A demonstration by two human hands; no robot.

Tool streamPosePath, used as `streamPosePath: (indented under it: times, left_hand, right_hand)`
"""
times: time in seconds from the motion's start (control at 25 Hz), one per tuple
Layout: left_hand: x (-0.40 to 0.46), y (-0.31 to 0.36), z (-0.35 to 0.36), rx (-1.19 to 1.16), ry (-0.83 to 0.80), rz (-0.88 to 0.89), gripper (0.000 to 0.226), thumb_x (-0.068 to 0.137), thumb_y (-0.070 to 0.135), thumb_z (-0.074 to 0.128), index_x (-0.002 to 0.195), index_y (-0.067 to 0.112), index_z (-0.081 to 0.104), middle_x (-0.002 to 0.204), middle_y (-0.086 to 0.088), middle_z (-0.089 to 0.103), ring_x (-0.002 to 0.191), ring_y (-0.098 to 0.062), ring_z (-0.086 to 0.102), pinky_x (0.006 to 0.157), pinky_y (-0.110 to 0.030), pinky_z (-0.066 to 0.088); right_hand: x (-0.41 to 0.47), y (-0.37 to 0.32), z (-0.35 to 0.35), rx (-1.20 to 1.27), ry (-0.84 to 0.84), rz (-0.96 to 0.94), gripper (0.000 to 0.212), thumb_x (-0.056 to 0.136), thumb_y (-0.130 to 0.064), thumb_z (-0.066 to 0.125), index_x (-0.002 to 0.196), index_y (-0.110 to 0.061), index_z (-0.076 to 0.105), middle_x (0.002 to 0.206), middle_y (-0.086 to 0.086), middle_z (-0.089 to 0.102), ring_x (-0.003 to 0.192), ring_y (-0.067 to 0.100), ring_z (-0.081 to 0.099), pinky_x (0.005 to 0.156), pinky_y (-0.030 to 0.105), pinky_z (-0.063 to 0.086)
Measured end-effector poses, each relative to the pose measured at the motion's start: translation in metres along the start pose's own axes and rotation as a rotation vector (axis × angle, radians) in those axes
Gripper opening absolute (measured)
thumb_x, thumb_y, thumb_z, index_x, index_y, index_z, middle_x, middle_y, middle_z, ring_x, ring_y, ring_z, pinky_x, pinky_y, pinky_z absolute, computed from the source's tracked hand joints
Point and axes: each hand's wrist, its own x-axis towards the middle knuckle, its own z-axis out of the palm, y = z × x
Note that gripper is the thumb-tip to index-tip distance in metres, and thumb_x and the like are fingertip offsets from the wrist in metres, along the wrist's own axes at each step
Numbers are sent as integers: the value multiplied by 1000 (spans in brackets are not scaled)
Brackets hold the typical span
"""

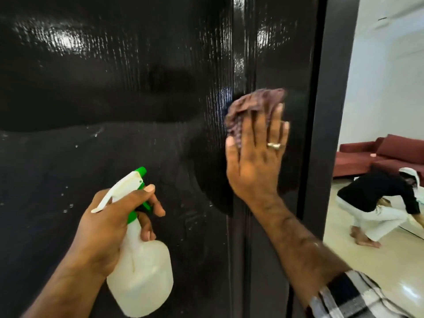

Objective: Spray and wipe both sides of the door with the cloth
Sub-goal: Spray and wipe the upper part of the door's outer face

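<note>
A glossy black door fills most of the view, wet with droplets and streaks. My right hand, fingers straight, presses a crumpled brownish-purple cloth flat against the door near its right edge. Lower left, my left hand grips a white spray bottle by its neck. The bottle's green nozzle points up and to the right at the door, and my forefinger lies over the trigger.
The dark door edge and frame run vertically at right. Beyond them is a room with a pale tiled floor, a red sofa and a person crouched low on the floor.
</note>
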Motion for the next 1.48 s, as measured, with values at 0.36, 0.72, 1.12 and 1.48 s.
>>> streamPosePath:
  times: [0.36, 0.72, 1.12, 1.48]
  left_hand:
    - [-1, 3, -19, -13, 49, 51, 25, 95, 22, 70, 83, 0, 67, 88, -30, 70, 45, -30, 46, 58, -43, 53]
    - [-14, 5, -38, -47, 87, 38, 27, 90, 26, 71, 85, 1, 67, 89, -29, 70, 47, -30, 46, 56, -42, 54]
    - [-10, -4, -30, -20, 38, 32, 33, 86, 29, 72, 85, -3, 65, 90, -32, 68, 46, -31, 46, 55, -42, 54]
    - [-14, -12, -50, -27, 115, 33, 39, 83, 30, 76, 90, -7, 64, 88, -33, 67, 43, -30, 47, 55, -42, 53]
  right_hand:
    - [-40, 2, -8, -108, -72, -216, 75, 109, -47, 51, 167, -5, 28, 175, 18, 22, 162, 48, 12, 129, 69, 9]
    - [-135, -23, -19, 25, -290, -280, 77, 108, -44, 57, 164, 1, 30, 175, 23, 18, 163, 47, 12, 123, 69, 29]
    - [-83, -53, 6, 118, -152, -88, 74, 109, -39, 55, 166, -3, 26, 175, 22, 19, 163, 47, 12, 126, 68, 22]
    - [-32, -116, 15, 79, -50, -84, 67, 109, -42, 49, 167, -12, 34, 176, 14, 23, 163, 47, 11, 129, 66, 16]
